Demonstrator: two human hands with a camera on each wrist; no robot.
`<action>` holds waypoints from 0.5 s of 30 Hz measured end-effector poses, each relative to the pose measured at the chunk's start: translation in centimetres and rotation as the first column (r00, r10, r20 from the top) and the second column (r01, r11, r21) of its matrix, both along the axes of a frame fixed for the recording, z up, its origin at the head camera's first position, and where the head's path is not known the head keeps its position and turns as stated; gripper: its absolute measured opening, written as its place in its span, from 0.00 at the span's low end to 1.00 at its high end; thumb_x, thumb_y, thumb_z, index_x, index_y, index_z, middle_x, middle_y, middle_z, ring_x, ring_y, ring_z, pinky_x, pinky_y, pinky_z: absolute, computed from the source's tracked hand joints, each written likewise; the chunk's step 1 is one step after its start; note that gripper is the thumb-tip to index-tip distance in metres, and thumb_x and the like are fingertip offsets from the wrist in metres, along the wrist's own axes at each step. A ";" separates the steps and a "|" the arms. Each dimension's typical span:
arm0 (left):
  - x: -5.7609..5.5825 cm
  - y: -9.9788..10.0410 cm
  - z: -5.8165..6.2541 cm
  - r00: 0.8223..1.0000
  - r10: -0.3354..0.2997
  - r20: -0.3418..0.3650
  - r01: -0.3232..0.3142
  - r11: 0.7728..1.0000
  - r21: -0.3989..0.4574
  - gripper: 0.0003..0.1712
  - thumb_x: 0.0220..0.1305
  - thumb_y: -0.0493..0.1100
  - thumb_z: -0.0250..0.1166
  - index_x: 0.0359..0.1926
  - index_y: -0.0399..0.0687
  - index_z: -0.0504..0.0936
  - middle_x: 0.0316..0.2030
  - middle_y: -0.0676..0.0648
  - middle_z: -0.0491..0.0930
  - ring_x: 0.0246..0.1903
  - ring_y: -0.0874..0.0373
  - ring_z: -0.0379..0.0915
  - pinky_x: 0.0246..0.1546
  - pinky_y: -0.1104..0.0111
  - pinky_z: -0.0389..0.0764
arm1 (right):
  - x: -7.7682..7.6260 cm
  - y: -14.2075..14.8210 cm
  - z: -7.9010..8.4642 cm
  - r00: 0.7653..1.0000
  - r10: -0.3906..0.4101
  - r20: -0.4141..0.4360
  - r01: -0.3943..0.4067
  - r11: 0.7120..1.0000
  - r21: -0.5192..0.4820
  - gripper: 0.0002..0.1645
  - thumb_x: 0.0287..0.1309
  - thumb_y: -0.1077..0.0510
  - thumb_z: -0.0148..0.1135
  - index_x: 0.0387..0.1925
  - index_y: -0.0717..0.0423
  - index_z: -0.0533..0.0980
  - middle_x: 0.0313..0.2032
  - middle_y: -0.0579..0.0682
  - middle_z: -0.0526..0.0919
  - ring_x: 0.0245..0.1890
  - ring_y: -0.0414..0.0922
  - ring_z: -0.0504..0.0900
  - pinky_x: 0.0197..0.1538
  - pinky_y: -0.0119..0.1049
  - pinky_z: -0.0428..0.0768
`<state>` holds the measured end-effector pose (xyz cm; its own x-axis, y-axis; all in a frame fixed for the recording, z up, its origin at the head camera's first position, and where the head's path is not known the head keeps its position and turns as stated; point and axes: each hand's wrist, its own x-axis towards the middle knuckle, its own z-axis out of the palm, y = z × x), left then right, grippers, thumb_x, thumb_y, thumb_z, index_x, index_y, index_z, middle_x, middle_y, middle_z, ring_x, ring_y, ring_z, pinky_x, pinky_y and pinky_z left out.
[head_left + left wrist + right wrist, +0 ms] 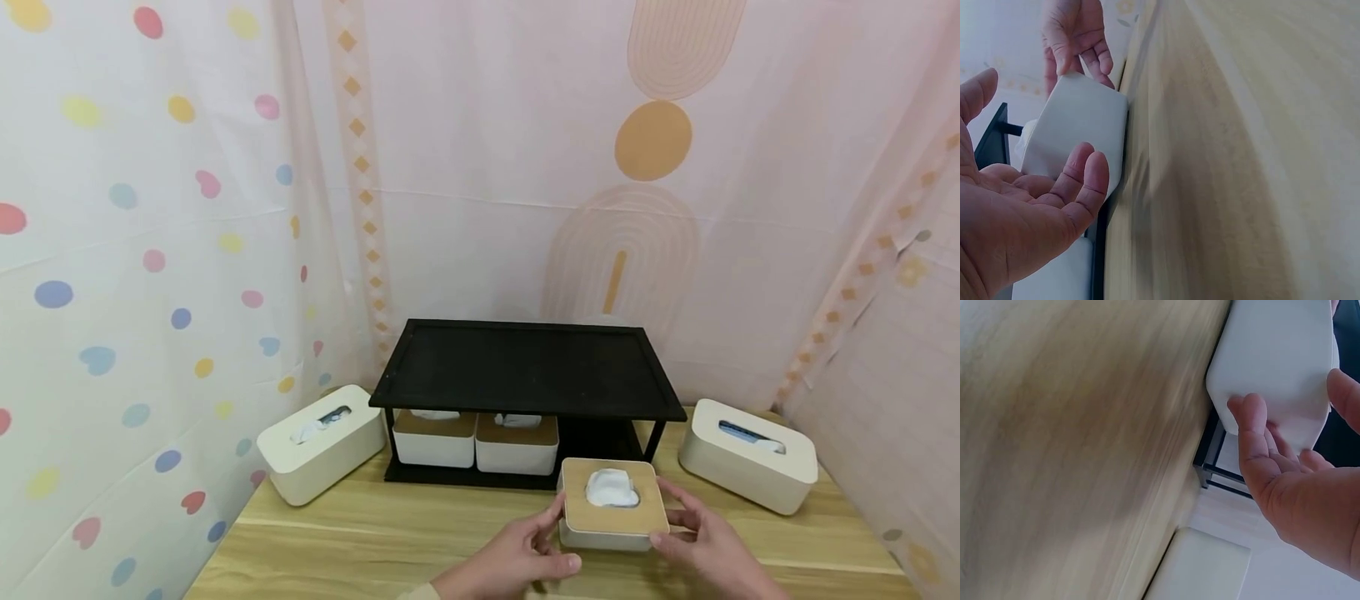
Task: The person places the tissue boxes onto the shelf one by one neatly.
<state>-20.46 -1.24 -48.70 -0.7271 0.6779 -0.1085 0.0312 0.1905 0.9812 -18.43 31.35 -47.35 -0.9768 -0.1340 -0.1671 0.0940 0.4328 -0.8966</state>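
A small white tissue box (613,522) with a wood-coloured lid and a tuft of white tissue stands before the right end of a black two-level rack (525,367). My right hand (705,537) holds its right side, thumb at the near corner and fingers along the side wall. On the other side my left hand (525,546) has its fingertips at the box's left wall, the thumb sticking out away from it. The left wrist view shows that left hand (1029,212) palm up with loosely bent fingers beside the white box wall (1079,119).
Two similar wood-lidded tissue boxes, a left one (435,446) and a middle one (517,450), sit on the rack's lower shelf. Longer white tissue boxes stand left (322,467) and right (738,475) of the rack on the wooden table (360,542). Patterned curtains (480,167) hang behind.
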 end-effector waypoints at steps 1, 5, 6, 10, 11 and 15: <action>-0.1 0.1 0.1 1.000 0.009 0.002 -0.009 1.000 -0.007 0.51 0.73 0.58 0.70 0.86 0.54 0.53 0.83 0.43 0.60 0.42 0.62 0.81 0.40 0.70 0.81 | -0.1 -0.1 0.0 1.000 -0.016 -0.005 0.016 1.000 0.009 0.58 0.66 0.54 0.75 0.84 0.65 0.51 0.62 0.75 0.81 0.57 0.57 0.87 0.50 0.40 0.88; -0.5 0.7 0.2 0.997 0.070 0.013 -0.070 0.997 -0.043 0.52 0.70 0.59 0.72 0.86 0.57 0.55 0.80 0.44 0.67 0.41 0.59 0.80 0.40 0.67 0.81 | -0.3 -0.4 0.0 0.998 -0.067 -0.023 0.067 0.998 0.013 0.56 0.65 0.56 0.76 0.84 0.63 0.53 0.61 0.74 0.82 0.55 0.56 0.88 0.47 0.41 0.88; -0.6 0.8 0.2 0.996 0.083 0.014 -0.082 0.995 -0.053 0.53 0.70 0.60 0.73 0.86 0.59 0.55 0.76 0.42 0.73 0.39 0.59 0.80 0.39 0.67 0.81 | -0.4 -0.5 0.0 0.997 -0.073 -0.028 0.073 0.997 0.012 0.56 0.65 0.57 0.75 0.83 0.63 0.53 0.61 0.74 0.82 0.55 0.56 0.88 0.47 0.41 0.89; -0.9 1.2 0.0 0.993 0.116 -0.016 -0.117 0.990 -0.080 0.55 0.69 0.61 0.73 0.86 0.60 0.53 0.54 0.40 0.86 0.33 0.58 0.76 0.35 0.67 0.79 | -0.5 -0.9 -0.3 0.996 -0.072 -0.056 0.071 0.997 -0.015 0.54 0.66 0.60 0.74 0.83 0.64 0.53 0.62 0.77 0.80 0.54 0.57 0.89 0.46 0.41 0.90; -0.9 1.2 0.0 0.992 0.122 -0.033 -0.124 0.989 -0.085 0.54 0.69 0.61 0.73 0.86 0.59 0.54 0.47 0.42 0.86 0.33 0.59 0.76 0.35 0.68 0.78 | -0.5 -1.0 -0.3 0.995 -0.070 -0.071 0.070 0.997 -0.011 0.53 0.66 0.60 0.74 0.82 0.65 0.53 0.62 0.78 0.80 0.54 0.57 0.89 0.46 0.40 0.90; -1.2 1.8 -0.3 0.971 0.156 -0.180 -0.178 0.977 -0.115 0.52 0.70 0.56 0.73 0.86 0.54 0.56 0.33 0.51 0.82 0.28 0.63 0.74 0.30 0.71 0.76 | -0.5 -1.9 -0.5 0.982 -0.134 -0.134 0.143 0.988 0.063 0.51 0.64 0.58 0.76 0.81 0.63 0.59 0.61 0.77 0.81 0.51 0.56 0.90 0.45 0.39 0.90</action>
